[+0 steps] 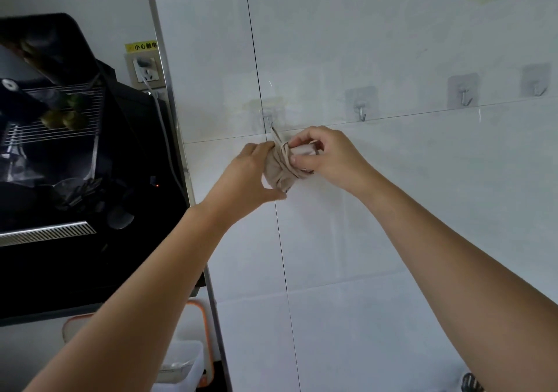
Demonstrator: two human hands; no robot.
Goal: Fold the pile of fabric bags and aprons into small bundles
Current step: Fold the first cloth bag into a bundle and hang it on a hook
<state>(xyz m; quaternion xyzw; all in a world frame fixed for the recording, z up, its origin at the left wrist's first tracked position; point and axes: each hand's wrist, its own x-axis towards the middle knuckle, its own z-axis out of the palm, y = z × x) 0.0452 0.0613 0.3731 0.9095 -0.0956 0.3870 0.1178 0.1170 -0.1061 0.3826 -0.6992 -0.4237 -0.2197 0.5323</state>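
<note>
The left hand [250, 174] is cupping one end of the soft, light fabric bundle [279, 170] in mid-air just under the leftmost hook [269, 121], while the right hand [326, 156] is pinching its strap [285, 153], probably the surest hold.

Both hands [247, 174] [326, 156] gripping tied beige bundle [279, 171], strap looped on wall hook [269, 121]

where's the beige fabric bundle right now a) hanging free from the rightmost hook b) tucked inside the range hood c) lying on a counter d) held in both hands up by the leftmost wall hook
d: the left hand and right hand both grip the beige fabric bundle in front of the tiled wall, and its strap reaches up to the leftmost wall hook.
</note>
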